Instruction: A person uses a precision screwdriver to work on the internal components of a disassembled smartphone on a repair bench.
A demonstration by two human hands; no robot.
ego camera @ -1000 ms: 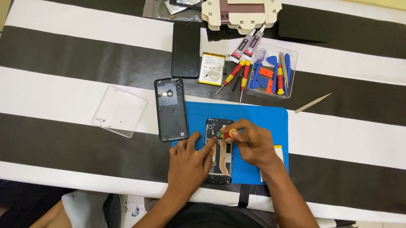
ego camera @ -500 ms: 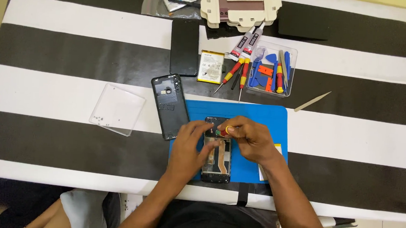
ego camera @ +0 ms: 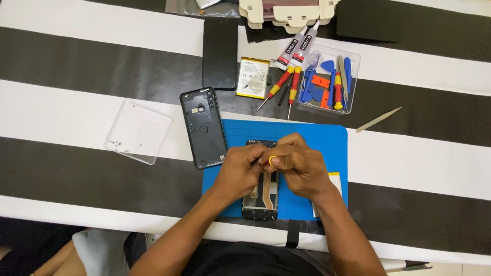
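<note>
An opened phone body lies on a blue work mat at the near edge of the striped table. My left hand rests on the phone's left side and steadies it. My right hand is shut on a small screwdriver with a yellow-ringed handle, its tip pointing down into the upper part of the phone. Both hands cover the phone's top half. A black rear cover lies just left of the mat.
Behind the mat lie a battery, a black phone panel, red-yellow screwdrivers, two glue tubes and a clear tool tray. A clear lid with screws sits left. A thin spudger lies right.
Both hands have drawn closer together over the phone's upper part, and the right hand has shifted slightly with the screwdriver. The view has tilted a little.
</note>
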